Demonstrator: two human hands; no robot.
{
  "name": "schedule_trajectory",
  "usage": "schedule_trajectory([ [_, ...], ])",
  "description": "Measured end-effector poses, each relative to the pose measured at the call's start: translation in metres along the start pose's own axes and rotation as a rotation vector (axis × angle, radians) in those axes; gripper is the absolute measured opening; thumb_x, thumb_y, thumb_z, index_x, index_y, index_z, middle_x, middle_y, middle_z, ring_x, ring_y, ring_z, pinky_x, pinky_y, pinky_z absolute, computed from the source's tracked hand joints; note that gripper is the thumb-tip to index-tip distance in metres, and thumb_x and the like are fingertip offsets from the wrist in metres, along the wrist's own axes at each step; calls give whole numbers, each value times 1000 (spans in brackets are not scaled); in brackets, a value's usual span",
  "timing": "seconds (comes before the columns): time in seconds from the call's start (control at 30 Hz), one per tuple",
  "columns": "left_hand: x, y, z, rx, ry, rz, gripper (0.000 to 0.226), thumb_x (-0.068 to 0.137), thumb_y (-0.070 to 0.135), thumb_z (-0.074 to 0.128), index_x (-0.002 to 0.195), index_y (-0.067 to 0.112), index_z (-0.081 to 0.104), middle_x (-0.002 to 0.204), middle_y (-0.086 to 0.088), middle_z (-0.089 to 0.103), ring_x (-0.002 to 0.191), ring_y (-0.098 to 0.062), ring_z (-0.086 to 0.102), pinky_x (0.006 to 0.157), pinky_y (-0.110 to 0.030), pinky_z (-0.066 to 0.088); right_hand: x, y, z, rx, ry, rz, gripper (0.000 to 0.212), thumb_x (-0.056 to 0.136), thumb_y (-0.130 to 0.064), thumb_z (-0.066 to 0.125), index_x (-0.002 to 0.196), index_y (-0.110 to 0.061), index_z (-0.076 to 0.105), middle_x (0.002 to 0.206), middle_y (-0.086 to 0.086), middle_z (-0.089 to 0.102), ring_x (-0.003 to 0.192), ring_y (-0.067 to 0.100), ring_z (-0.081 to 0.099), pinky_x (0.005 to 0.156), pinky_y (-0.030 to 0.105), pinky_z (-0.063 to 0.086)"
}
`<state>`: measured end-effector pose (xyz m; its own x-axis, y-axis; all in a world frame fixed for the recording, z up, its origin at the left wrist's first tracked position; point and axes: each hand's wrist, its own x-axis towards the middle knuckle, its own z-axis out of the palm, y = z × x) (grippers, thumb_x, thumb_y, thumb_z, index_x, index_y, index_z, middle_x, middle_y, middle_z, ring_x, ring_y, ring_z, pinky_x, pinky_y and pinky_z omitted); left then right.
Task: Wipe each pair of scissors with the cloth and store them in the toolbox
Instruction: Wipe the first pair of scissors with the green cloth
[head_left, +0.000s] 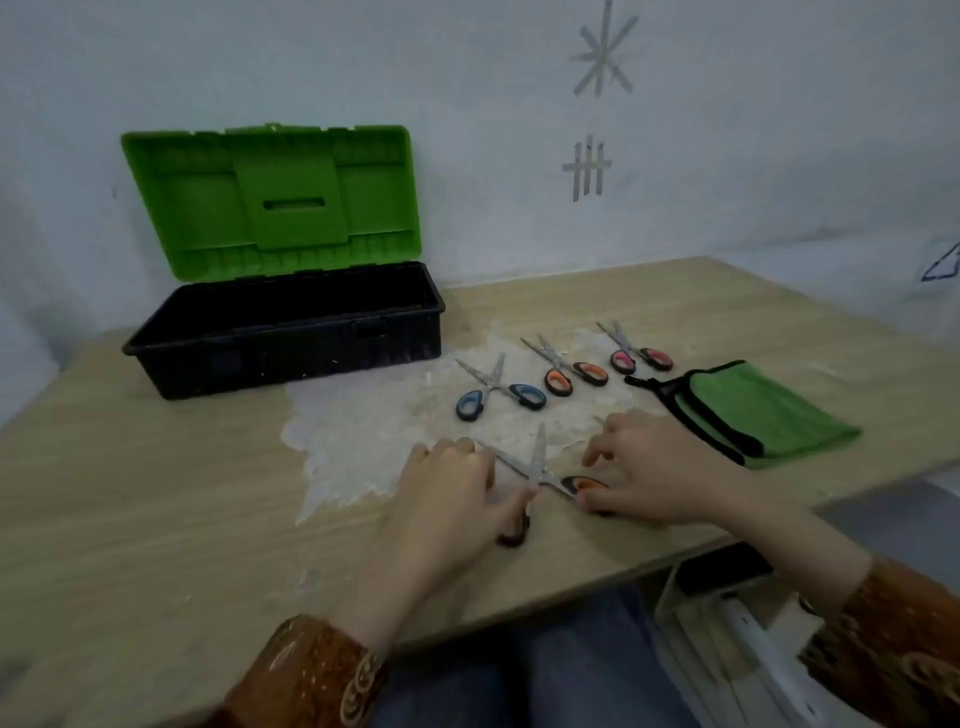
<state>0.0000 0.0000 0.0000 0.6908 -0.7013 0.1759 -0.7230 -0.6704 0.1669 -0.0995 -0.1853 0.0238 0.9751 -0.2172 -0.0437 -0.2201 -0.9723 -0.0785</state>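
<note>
Both hands, left hand and right hand, pinch the near orange scissors by their handles, seemingly to lift them toward the green cloth at right.

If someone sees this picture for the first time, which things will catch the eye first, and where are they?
The toolbox, its bright green lid open, stands at the table's far left. In the middle, on a white powdery patch, lie three open scissors with blue, orange and pink handles. Nearest, the left hand and right hand touch a fourth pair; a green cloth lies right.
</note>
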Motion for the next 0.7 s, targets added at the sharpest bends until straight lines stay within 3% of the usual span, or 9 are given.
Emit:
schedule_trajectory([
  [0.1,-10,7,10,118,20,14,61,77,82,31,93,29,58,97,8,52,96,-13,48,90,-35,36,-5,-2,12,-86,46,-42,46,82,-61,56,112,-27,61,106,-4,51,102,14,46,80,29,40],
  [0.2,-13,7,14,32,41,1,41,82,67,48,97,30,57,103,10,46,101,-11,46,90,-31,35,-5,-4,19,26,106,-61,38,85,-52,60,108,-23,62,102,-5,54,94,11,49,74,25,39],
  [0.27,-13,8,12,-40,83,-9,25,85,53,53,92,30,56,97,11,49,93,-10,50,84,-29,36,-3,-1,18,118,162,-49,33,84,-47,63,105,-21,63,95,-6,53,86,9,47,71,24,38],
  [0.33,-9,8,6,-266,148,-72,14,83,41,60,86,28,53,85,11,56,78,-10,54,71,-28,39,-1,0,16,210,254,-51,29,84,-44,65,100,-21,63,87,-10,49,77,6,45,65,20,34],
  [0.4,1,8,1,-646,212,-185,13,83,24,67,88,25,55,78,6,63,69,-10,59,62,-23,46,4,-1,10,304,363,-48,26,82,-44,67,95,-22,62,80,-14,46,72,2,45,60,15,32],
  [0.5,19,13,-4,-1211,429,-284,10,89,7,65,97,10,61,87,-10,69,75,-19,68,74,-26,55,15,-11,2,437,541,-37,24,80,-41,72,90,-22,62,74,-17,48,69,-3,48,61,9,36],
  [0.6,31,30,-5,-1583,550,-363,10,96,10,54,103,4,59,95,-15,72,83,-26,72,81,-31,58,27,-26,2,578,682,-18,24,76,-36,76,80,-16,63,70,-11,52,66,5,50,58,13,36],
  [0.7,37,45,1,-1726,599,-383,9,99,18,50,102,13,57,88,-10,73,78,-19,73,73,-28,59,33,-35,8,612,739,14,27,76,-38,75,78,-15,62,69,-7,52,65,9,48,56,17,33],
])
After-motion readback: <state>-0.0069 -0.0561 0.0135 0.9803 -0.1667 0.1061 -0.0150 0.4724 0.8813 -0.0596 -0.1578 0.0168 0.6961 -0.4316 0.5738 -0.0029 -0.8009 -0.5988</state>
